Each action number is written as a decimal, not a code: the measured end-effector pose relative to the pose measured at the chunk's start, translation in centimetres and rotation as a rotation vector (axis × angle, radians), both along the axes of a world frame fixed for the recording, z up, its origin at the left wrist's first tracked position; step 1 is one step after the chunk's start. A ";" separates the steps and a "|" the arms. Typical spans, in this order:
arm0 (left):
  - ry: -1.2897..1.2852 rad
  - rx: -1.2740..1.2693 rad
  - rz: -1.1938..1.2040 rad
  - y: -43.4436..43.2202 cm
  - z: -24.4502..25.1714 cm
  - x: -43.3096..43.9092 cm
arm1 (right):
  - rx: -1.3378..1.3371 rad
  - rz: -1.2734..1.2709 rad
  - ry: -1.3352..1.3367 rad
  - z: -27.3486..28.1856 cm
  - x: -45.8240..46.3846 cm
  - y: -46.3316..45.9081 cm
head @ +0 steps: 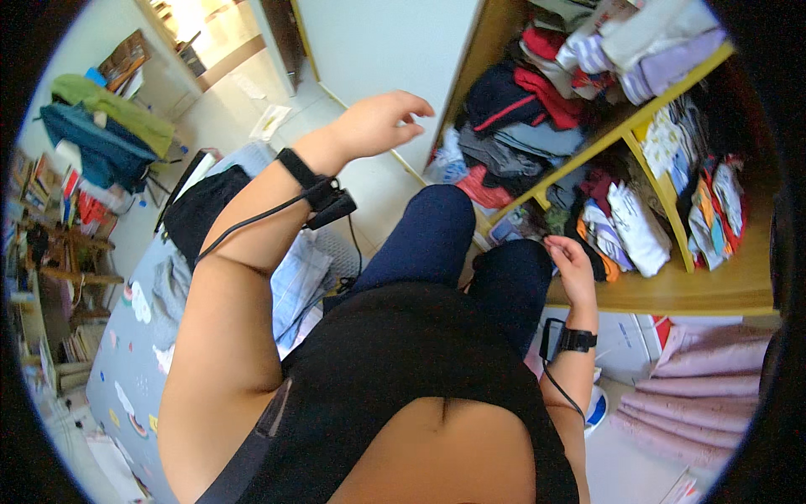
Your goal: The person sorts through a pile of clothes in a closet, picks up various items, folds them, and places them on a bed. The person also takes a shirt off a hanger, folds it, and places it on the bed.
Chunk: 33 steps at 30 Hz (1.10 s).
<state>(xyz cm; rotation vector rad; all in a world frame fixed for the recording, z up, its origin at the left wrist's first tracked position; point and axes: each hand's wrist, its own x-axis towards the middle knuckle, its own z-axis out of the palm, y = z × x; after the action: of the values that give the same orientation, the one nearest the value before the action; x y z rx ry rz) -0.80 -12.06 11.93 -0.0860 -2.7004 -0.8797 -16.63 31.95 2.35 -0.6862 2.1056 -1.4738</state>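
My left hand (385, 122) is raised over the floor, in front of a white panel (384, 44). Its fingers are bent, with the thumb apart and nothing between them. My right hand (573, 268) is beside my knee, near the front of a wooden wardrobe (630, 296). Its fingers curl loosely and I see nothing held in them. Closest to this hand are folded clothes in a lower compartment, among them a white garment (639, 230). Above them, a shelf space holds a heap of dark and red clothes (510, 120). Black straps with cabled devices sit on both my arms.
On the left is a bed with a grey patterned sheet (116, 372), bearing a black garment (201, 208) and a light blue plaid cloth (299, 271). Beyond stands a chair draped with jackets (94, 138). A pink curtain (699, 390) hangs at lower right.
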 end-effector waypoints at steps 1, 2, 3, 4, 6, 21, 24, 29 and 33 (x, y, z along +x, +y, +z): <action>-0.019 -0.093 -0.029 0.1 0.2 0.0 | -0.036 0.004 -0.025 0.1 0.0 0.1; -0.061 -0.196 -0.046 0.4 0.2 -0.1 | -0.007 -0.005 -0.008 0.1 0.0 0.2; -0.046 -0.296 -0.098 0.6 0.1 -0.1 | 0.006 -0.005 -0.003 0.2 0.0 0.4; -0.138 -0.341 -0.123 0.8 0.0 -0.1 | 0.018 -0.009 -0.001 0.3 0.0 0.5; -0.242 -0.318 -0.255 2.2 -0.8 0.5 | 0.014 -0.023 -0.005 0.5 0.1 0.7; 0.154 -0.406 -0.037 4.3 12.1 -4.2 | -0.042 0.088 0.122 6.8 0.4 -3.4; 0.097 -0.032 0.024 4.5 14.1 -5.8 | -0.080 0.091 0.186 9.5 -0.3 -3.0; 0.060 0.181 0.028 5.3 14.2 -7.2 | -0.104 0.039 0.222 13.5 -0.6 -2.9; 0.007 0.169 -0.001 5.5 14.2 -8.9 | -0.138 0.060 0.266 16.5 -0.8 -3.3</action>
<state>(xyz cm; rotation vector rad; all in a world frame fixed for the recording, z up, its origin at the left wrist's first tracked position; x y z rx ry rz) -9.66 -6.60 26.11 -0.0531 -2.6077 -1.1012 -17.46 28.68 18.82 -1.0397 2.1671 -1.5785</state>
